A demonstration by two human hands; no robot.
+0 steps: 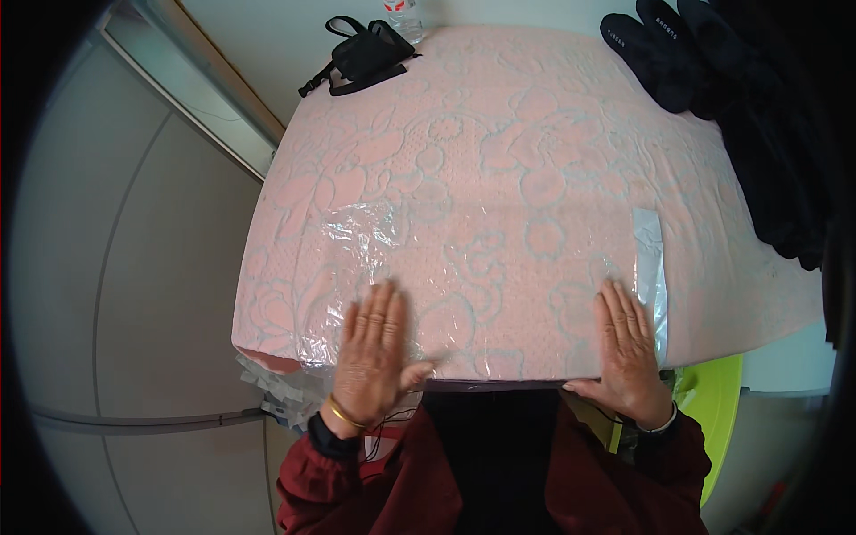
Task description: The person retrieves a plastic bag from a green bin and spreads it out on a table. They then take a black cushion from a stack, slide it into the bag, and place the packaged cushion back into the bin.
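Observation:
A clear plastic bag (499,285) is spread flat over a pink patterned cloth (383,152), its near side along the table's front edge. Down the bag's right side runs a silvery-white strip (652,276). My left hand (371,357), palm down with fingers stretched, is on or just above the bag's left part, where the plastic is wrinkled and shiny; its fingertips are slightly blurred. Just left of the strip, my right hand (626,352) rests palm down near the bag's lower right, fingers extended and thumb pointing inward. Neither hand grasps anything.
A small black strapped bag (370,55) lies at the far left beside a clear bottle (406,20). Dark clothing (758,116) is heaped along the right. A lime-green rounded object (718,392) shows below the table's right edge; grey cabinet doors (160,241) stand left.

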